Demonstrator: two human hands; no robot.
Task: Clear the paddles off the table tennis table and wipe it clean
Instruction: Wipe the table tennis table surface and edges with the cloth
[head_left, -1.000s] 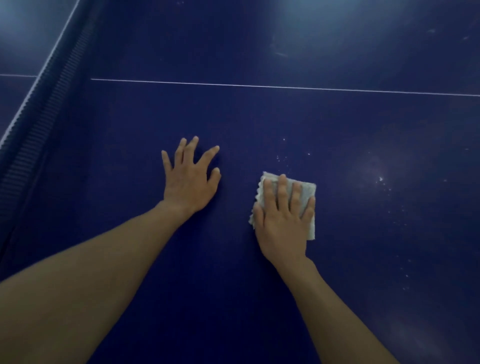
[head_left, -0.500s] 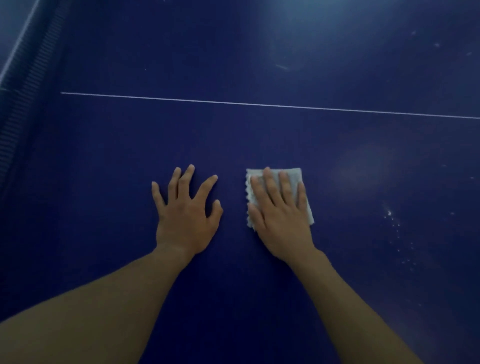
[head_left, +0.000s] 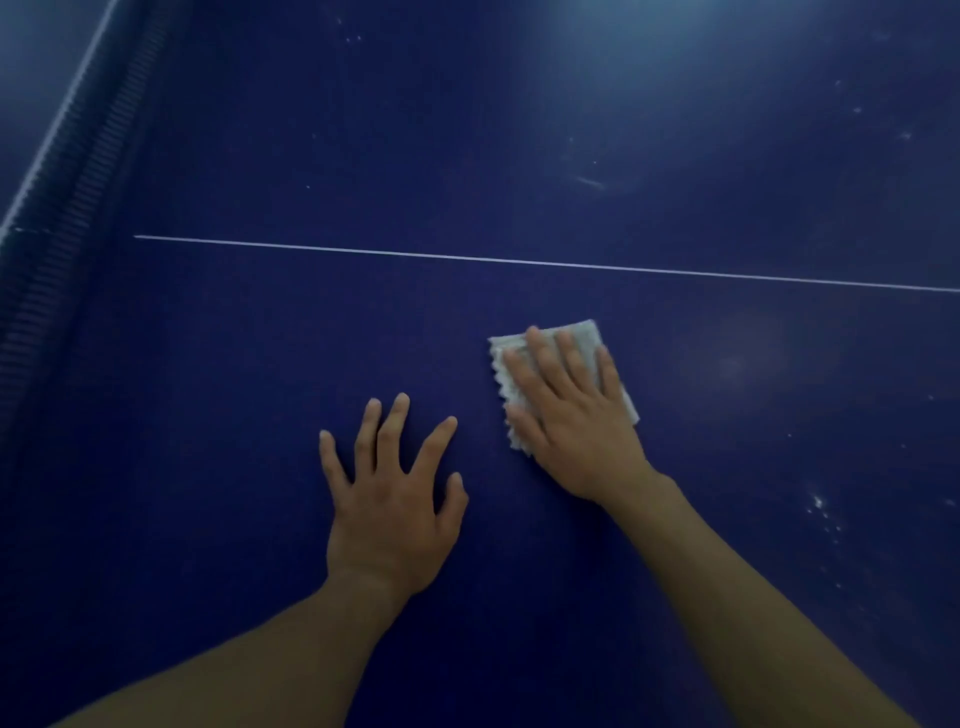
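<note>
The dark blue table tennis table (head_left: 260, 364) fills the view. My right hand (head_left: 566, 415) lies flat on a folded grey cloth (head_left: 584, 335) with a zigzag edge and presses it onto the surface just below the white centre line (head_left: 519, 260). My left hand (head_left: 389, 499) rests palm down on the bare table to the left of the cloth, fingers spread, holding nothing. No paddles are in view.
The dark net (head_left: 67, 218) with its white top band runs along the left edge. White specks of dust (head_left: 823, 512) lie on the table at the right, and faint scuffs (head_left: 592, 183) show beyond the centre line.
My right hand has slid the cloth forward, away from me, toward the centre line. My left hand has stayed planted. The view has shifted a little.
</note>
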